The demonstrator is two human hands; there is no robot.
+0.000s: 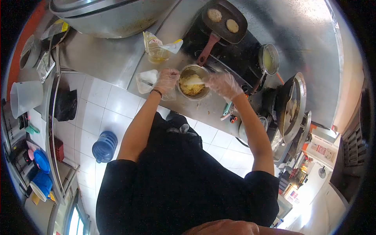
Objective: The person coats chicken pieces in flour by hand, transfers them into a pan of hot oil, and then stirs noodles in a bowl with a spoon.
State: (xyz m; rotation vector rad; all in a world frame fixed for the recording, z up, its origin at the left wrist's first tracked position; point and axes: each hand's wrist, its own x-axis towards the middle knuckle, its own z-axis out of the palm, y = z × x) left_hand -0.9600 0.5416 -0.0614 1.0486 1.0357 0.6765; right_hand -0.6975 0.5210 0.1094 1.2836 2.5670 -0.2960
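Both my hands wear clear plastic gloves. My left hand (167,81) grips the left rim of a round metal bowl (203,71) on the steel counter. The bowl holds a yellowish, lumpy mixture (191,89). From the right, my right hand (224,85), slightly blurred, is closed on a white spatula (194,81) that reaches into the mixture. Beside my left hand lies a white plastic container or bag (147,80) with something dark across it. Behind it stands a clear tub (157,54) of yellowish liquid with an opened packet (172,46) on top.
Two round patties (214,15) lie in a square pan (229,33) on the black stove, its handle pointing towards the bowl. A small saucepan (269,58) and a large wok (299,102) stand to the right. A big metal pot (113,23) is at upper left. A blue water jug (105,146) is on the floor.
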